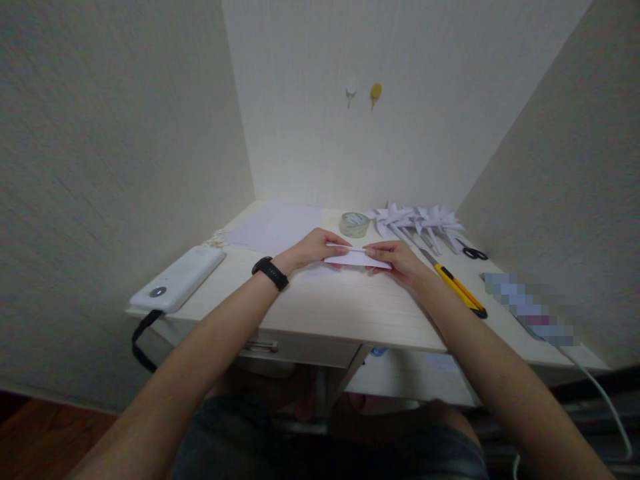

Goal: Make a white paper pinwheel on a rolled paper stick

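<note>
Left hand [316, 247] and right hand [401, 260] — each grip pinching 1 folded white paper [357, 258], mid-frame, above the worktop [350, 307].

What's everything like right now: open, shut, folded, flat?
White paper: held in left hand and right hand
Yellow cutter: blade out
Tape roll: lying flat
Pinwheels: folded, heaped together
Scissors: blades hidden, can't tell
Drawer: shut
Big sheet: spread flat
</note>
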`<action>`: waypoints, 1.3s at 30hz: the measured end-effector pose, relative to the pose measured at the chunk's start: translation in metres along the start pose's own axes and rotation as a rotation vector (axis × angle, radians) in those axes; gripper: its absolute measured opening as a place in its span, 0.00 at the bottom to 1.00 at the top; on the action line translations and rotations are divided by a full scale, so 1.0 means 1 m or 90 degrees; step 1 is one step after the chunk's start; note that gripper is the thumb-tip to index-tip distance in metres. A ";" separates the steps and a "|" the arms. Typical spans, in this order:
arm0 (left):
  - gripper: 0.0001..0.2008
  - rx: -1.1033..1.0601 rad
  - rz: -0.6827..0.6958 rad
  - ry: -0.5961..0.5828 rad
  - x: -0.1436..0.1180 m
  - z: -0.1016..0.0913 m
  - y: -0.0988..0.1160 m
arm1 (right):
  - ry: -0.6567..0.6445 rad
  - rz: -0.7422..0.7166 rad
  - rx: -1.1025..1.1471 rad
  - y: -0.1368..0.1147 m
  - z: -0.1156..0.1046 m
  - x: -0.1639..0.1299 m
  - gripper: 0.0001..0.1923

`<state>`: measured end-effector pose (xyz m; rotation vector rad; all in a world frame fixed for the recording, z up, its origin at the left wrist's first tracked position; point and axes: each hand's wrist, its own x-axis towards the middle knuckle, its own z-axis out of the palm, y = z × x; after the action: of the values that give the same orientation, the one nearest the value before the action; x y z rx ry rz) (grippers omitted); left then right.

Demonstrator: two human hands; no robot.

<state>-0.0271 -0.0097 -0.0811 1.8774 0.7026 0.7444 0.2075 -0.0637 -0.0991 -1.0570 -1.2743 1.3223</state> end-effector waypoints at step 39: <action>0.14 -0.009 0.010 0.091 0.000 0.010 -0.002 | 0.043 -0.052 -0.064 0.002 0.004 -0.002 0.21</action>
<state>-0.0202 -0.0147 -0.0866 1.8318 0.7710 0.8971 0.2038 -0.0657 -0.1009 -1.0990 -1.3305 1.1626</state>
